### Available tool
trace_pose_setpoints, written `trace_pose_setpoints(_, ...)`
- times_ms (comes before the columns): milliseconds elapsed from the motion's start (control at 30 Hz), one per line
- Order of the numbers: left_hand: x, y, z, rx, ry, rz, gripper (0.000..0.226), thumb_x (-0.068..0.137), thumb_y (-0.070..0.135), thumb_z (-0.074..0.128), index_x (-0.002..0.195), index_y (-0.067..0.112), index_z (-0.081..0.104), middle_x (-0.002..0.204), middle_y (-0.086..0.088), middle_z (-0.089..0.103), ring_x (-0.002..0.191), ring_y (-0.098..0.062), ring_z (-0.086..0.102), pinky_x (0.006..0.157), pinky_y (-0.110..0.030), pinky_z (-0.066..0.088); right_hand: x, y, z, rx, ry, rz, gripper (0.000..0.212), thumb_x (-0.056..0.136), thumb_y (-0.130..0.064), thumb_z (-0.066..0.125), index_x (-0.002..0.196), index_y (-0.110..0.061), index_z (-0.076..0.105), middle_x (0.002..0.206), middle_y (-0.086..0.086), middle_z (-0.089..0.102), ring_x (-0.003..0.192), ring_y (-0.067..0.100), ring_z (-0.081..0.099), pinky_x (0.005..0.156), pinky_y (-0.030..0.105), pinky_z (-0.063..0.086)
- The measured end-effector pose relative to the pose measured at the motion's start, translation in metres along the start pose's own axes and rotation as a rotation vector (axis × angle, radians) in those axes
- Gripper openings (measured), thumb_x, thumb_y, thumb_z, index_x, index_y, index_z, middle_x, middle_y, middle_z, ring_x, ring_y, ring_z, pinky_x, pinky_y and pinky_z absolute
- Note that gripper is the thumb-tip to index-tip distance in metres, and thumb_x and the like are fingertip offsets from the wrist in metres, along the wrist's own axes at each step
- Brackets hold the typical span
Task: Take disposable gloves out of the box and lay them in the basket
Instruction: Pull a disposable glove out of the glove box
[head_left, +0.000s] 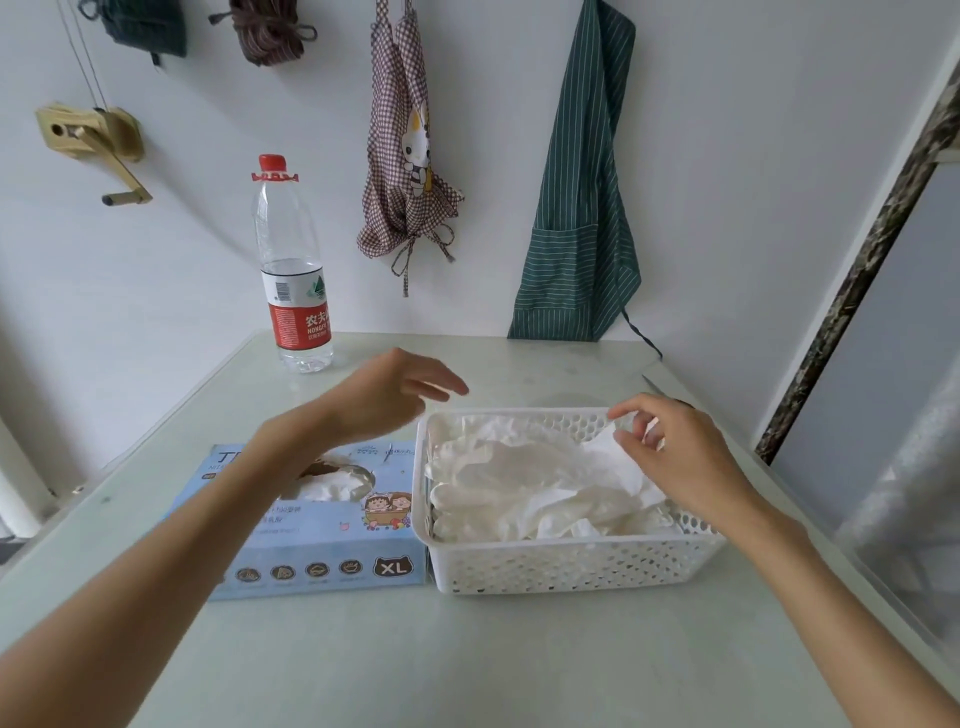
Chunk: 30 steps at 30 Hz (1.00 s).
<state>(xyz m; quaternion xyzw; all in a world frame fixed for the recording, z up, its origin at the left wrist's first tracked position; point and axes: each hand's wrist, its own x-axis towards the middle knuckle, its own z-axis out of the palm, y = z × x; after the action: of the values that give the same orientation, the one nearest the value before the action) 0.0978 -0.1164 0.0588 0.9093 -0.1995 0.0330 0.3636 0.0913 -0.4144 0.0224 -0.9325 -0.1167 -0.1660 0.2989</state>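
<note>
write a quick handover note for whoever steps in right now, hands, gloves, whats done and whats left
Left hand: open, empty, in the air beyond the box, by the basket's far left corner.
Right hand: over the basket's right side, fingers loosely curled at a glove's edge; whether it grips is unclear.
Box: flat on the table, against the basket's left wall, a glove poking from its opening.
Basket: holds a loose pile of gloves.
Done: several gloves moved.
Left: pull the rest from the box, lay them in.

From my remote seat I see two bare forearms, left hand (384, 400) and right hand (670, 452) (no sleeves, gloves, rings or watch showing).
</note>
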Motion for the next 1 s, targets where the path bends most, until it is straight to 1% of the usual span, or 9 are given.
trace_pose_setpoints(100,0.006,0.011,0.017,0.132,-0.007,0.016,0.037,0.098,0.004,0.040,0.125,0.021,0.059,0.129,0.004,0.059,0.116,-0.013,0.058,0.105,-0.033,0.042,-0.015,-0.018,0.005,0.301,-0.136,-0.067,0.015,0.087,-0.014,0.067,0.094,-0.026,0.070,0.087,-0.004,0.065,0.080,0.004,0.060,0.074,0.018,0.049)
trace_pose_setpoints(233,0.002,0.003,0.068,0.705,-0.353,0.005,0.049,0.104,0.036,0.018,0.152,0.026,0.012,0.160,0.004,0.010,0.146,-0.014,0.012,0.118,-0.035,0.009,-0.013,-0.022,0.020,0.190,-0.547,0.010,0.050,0.085,-0.043,0.066,0.132,-0.043,0.047,0.139,-0.011,0.041,0.129,0.004,0.035,0.111,0.034,0.031)
trace_pose_setpoints(333,0.001,-0.007,0.073,0.882,-0.438,-0.040,0.054,0.103,0.041,0.011,0.152,0.024,-0.002,0.160,0.003,-0.004,0.147,-0.014,-0.001,0.120,-0.039,-0.002,-0.009,-0.014,0.026,0.077,-0.743,0.130,0.091,0.076,-0.063,0.065,0.148,-0.044,0.013,0.157,-0.012,0.007,0.145,0.013,0.010,0.117,0.044,0.020)
trace_pose_setpoints(433,0.007,-0.005,0.076,0.982,-0.511,-0.065,0.056,0.102,0.045,0.015,0.152,0.024,0.004,0.161,0.004,0.001,0.147,-0.015,0.003,0.118,-0.042,-0.002,-0.005,-0.011,0.032,0.038,-0.799,0.179,0.105,0.072,-0.066,0.067,0.151,-0.038,0.003,0.160,-0.009,0.002,0.147,0.016,0.011,0.118,0.044,0.020)
trace_pose_setpoints(533,0.011,0.003,0.075,0.943,-0.470,-0.081,0.056,0.100,0.047,0.030,0.150,0.023,0.023,0.158,0.003,0.019,0.145,-0.019,0.018,0.118,-0.042,0.008,-0.002,-0.015,0.029,-0.007,-0.805,0.146,0.099,0.073,-0.067,0.065,0.151,-0.037,0.011,0.158,-0.012,0.007,0.146,0.014,0.015,0.117,0.041,0.021)
trace_pose_setpoints(600,0.009,0.009,0.066,0.884,-0.321,-0.025,0.056,0.097,0.049,0.039,0.145,0.023,0.033,0.153,0.003,0.031,0.140,-0.019,0.029,0.116,-0.038,0.018,0.001,-0.015,0.019,0.023,-0.724,0.082,0.076,0.083,-0.059,0.059,0.148,-0.035,0.025,0.156,-0.012,0.017,0.144,0.011,0.019,0.117,0.034,0.021)
trace_pose_setpoints(700,0.002,0.011,0.051,0.927,-0.283,-0.003,0.065,0.096,0.058,0.029,0.150,0.025,0.018,0.158,0.002,0.017,0.145,-0.018,0.016,0.119,-0.041,0.006,0.012,-0.001,0.008,-0.068,-0.598,0.038,0.046,0.099,-0.030,0.048,0.143,-0.027,0.037,0.153,-0.007,0.029,0.142,0.012,0.025,0.109,0.023,0.021)
trace_pose_setpoints(800,-0.004,0.007,0.053,1.027,-0.475,-0.133,0.070,0.094,0.063,0.014,0.152,0.027,0.000,0.160,0.002,-0.001,0.147,-0.016,-0.003,0.117,-0.041,-0.010,0.020,0.016,0.007,-0.290,-0.647,0.102,0.057,0.096,-0.020,0.052,0.148,-0.020,0.028,0.157,0.002,0.021,0.143,0.019,0.023,0.112,0.031,0.025)
trace_pose_setpoints(1000,0.004,0.006,0.064,1.204,-0.614,-0.281,0.077,0.090,0.072,0.011,0.152,0.028,-0.003,0.160,0.004,-0.002,0.147,-0.017,-0.008,0.116,-0.043,-0.014,0.025,0.023,0.005,-0.393,-0.656,0.156,0.067,0.091,-0.025,0.060,0.148,-0.010,0.028,0.155,0.003,0.024,0.141,0.019,0.027,0.111,0.030,0.028)
